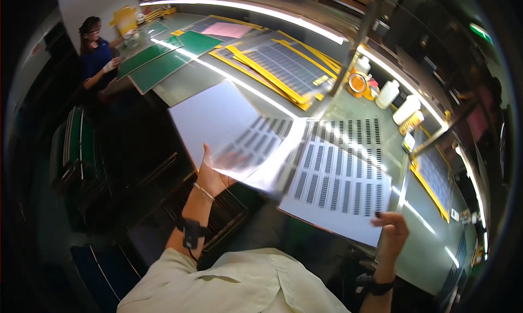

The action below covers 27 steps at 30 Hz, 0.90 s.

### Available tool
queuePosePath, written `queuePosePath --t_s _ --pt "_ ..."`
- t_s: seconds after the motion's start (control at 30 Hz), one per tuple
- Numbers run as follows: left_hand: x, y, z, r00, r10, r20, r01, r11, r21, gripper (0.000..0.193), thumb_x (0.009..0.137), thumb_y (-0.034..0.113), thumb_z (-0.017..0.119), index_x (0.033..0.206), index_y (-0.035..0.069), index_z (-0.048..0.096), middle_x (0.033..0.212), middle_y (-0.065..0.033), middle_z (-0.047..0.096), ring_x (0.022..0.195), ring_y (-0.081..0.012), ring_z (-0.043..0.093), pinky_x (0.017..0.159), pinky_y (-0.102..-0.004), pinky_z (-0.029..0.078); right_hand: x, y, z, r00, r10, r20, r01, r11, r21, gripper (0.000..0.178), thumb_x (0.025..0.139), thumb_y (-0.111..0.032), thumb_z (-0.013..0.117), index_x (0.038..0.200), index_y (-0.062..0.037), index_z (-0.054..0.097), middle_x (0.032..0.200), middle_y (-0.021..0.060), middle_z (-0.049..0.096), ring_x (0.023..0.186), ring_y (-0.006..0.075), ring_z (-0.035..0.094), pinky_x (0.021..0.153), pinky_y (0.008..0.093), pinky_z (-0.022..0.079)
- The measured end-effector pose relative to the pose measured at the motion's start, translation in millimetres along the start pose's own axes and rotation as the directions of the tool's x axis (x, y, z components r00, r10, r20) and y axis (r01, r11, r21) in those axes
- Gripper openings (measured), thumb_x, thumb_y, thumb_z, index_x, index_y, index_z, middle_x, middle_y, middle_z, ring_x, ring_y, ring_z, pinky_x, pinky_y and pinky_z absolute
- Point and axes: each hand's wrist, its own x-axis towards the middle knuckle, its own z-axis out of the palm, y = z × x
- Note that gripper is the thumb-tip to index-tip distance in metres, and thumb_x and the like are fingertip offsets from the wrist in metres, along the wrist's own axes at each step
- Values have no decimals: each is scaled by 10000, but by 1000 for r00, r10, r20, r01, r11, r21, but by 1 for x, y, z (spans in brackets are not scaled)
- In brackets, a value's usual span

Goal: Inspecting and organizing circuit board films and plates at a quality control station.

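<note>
White panels (210, 111), two in number, were held apart at the near edge of a metal-grey table (173, 92), with one clear film (343, 174) printed in rows of dark bars spanning both, as I watched remotely. One right hand (393, 232) pinched the right panel's lower right corner; one left hand (213, 178) had its thumb raised and its fingers visible through the film's left side, though I could not tell whether it gripped. Beyond, I counted two large green panels (174, 65), one pink sheet (227, 29) and several overlapping yellow-edged sheets (283, 65), too layered to number. To the right stood three larger white bottles (388, 94) beside orange rolls (357, 84). One co-worker (97, 56) in dark blue was at the table's far left.
</note>
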Motion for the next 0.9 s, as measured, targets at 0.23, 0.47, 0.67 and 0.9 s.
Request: queuePosePath --t_s 0.23,0.47,0.67,0.9 --pt "56 -42 13 916 -384 -114 326 551 768 258 885 227 548 1043 22 548 912 -137 639 784 -218 649 737 -337 539 -104 82 -22 732 642 -228 -608 766 206 300 801 36 570 1090 65 497 766 110 620 618 131 589 581 226 493" --pt "83 -59 74 800 -565 -203 435 313 845 186 882 241 563 933 62 571 825 -74 643 716 -166 634 641 -274 527 -144 79 -47 613 730 -302 -699 679 224 145 823 4 548 946 57 603 743 83 624 585 110 574 563 210 471" --pt "133 -115 76 996 -88 25 26 538 843 144 912 174 532 925 39 582 818 -58 623 662 -129 597 586 -235 505 -105 92 -65 674 552 -491 -681 721 -125 41 776 -23 594 779 1 561 696 77 595 617 166 564 583 283 448" --pt "126 -120 100 991 59 119 -131 573 809 116 914 119 522 930 21 581 816 -70 624 639 -126 569 558 -239 468 -103 105 -72 789 388 -476 -609 598 -521 142 741 -93 647 714 -42 517 720 78 515 742 270 484 696 371 382"
